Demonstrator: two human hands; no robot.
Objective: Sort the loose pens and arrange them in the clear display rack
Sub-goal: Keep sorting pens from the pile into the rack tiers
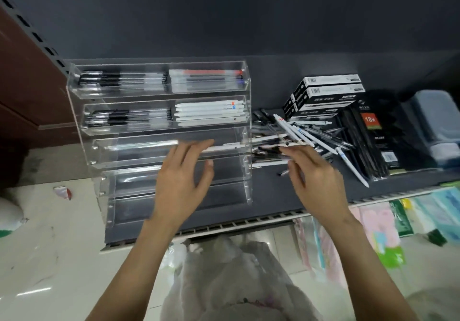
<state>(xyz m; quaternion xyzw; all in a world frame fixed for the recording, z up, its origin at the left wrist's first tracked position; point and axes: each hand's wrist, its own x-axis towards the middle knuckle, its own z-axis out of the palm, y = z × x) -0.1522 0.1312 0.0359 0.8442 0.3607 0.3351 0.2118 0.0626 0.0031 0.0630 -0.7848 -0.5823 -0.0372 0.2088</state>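
The clear display rack [82, 121] stands on the left of the dark shelf with several stepped tiers. Its top two tiers hold black pens [119, 79] on the left and white pens [209, 112] on the right. A single white pen [231, 147] lies in the third tier. My left hand [181, 178] hovers in front of that tier, fingers spread and straight, holding nothing. A pile of loose pens [308, 131], black and white, lies right of the rack. My right hand [316, 178] reaches over the pile's near edge with its fingers extended; motion blur hides any contact.
Black pen boxes [326, 94] are stacked behind the pile, with flat black packs [371, 141] and a blue-grey case [435, 121] further right. One white pen [353, 166] lies apart near the packs. The shelf's front edge [249, 223] runs below my wrists. Plastic bags hang beneath.
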